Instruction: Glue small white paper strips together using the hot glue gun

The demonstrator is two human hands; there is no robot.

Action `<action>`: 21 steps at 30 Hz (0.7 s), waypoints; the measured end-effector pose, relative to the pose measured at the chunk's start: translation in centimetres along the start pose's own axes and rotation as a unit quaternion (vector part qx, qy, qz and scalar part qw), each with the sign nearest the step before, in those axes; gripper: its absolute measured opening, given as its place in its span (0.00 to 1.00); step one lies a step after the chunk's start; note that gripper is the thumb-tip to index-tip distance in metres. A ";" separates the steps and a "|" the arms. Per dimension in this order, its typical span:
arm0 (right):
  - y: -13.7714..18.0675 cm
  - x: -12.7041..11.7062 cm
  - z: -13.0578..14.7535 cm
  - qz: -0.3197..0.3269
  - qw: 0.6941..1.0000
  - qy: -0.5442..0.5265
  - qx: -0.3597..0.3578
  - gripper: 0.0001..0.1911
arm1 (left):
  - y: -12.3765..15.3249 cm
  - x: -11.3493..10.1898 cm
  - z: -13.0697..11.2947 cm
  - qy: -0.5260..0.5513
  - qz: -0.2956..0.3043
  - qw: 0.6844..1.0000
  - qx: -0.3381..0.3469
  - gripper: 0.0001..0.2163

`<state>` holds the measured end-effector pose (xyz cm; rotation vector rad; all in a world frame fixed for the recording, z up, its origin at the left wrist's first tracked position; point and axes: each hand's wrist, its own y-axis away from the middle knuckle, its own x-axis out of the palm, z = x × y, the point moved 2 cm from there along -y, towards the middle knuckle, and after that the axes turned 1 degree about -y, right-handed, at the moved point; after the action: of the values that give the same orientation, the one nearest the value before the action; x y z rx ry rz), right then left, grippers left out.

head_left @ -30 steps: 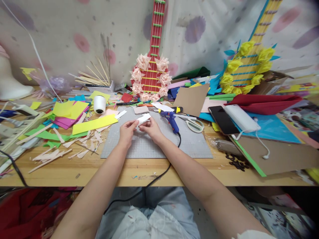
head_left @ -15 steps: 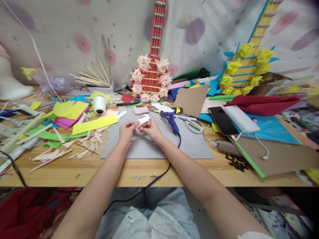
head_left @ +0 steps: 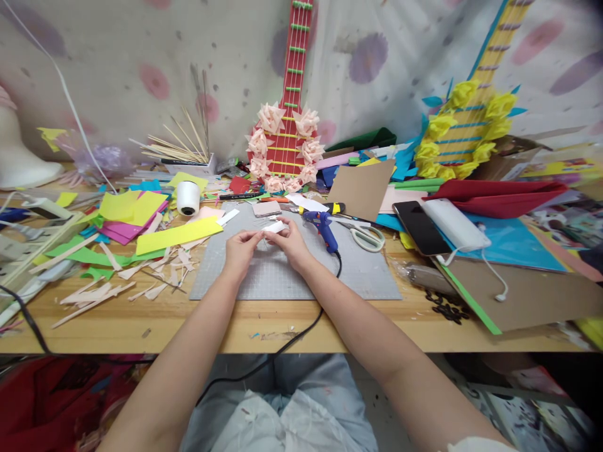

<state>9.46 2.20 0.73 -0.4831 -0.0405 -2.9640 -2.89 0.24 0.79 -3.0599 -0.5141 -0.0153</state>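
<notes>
The left hand (head_left: 240, 248) and right hand (head_left: 291, 242) keep a closed grip on the paper (head_left: 274, 228), now tipped flatter and lower over the mat (head_left: 358, 270) than before.

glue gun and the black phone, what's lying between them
White-handled scissors lie between the blue glue gun and the black phone, shown in the head view.

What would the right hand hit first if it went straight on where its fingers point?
Past the white paper strip it pinches, the right hand points up-left at the small tan card lying on the gray mat; depth unclear.
</notes>
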 end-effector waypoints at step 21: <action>-0.4 -0.9 0.2 -0.070 0.995 0.001 -0.064 0.21 | 0.1 0.4 0.2 -0.002 0.027 0.999 -0.030 0.18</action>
<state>10.28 2.69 0.64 -0.5147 0.1223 -3.1189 -2.50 0.32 0.59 -3.1319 -0.4386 -0.0246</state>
